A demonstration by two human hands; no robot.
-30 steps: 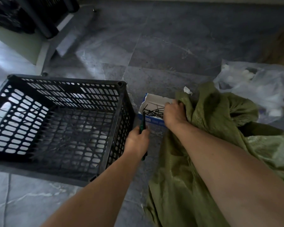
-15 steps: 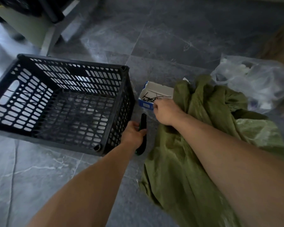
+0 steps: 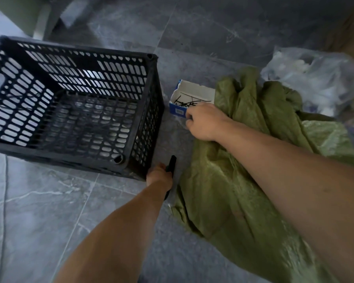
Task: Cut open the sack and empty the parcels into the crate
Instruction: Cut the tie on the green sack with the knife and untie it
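Observation:
A black slatted plastic crate (image 3: 151, 94) stands on the floor at the left, with nothing visible inside. A crumpled green woven sack (image 3: 223, 190) lies on the right. My left hand (image 3: 159, 176) is shut on a dark-handled cutter (image 3: 170, 166) by the crate's near right corner. My right hand (image 3: 204, 121) rests on the sack's upper edge, fingers curled beside a small blue-and-white open box (image 3: 192, 92). I cannot tell what those fingers hold. No parcels show.
The small box holds black cable ties. A clear plastic bag (image 3: 315, 78) with white contents lies at the far right behind the sack. A pale furniture leg (image 3: 41, 23) stands at top left. Grey tiled floor lies all around.
My left hand with the cutter has drawn back toward me along the crate's side. My right hand slid left off the sack's bunched top to the box's near corner.

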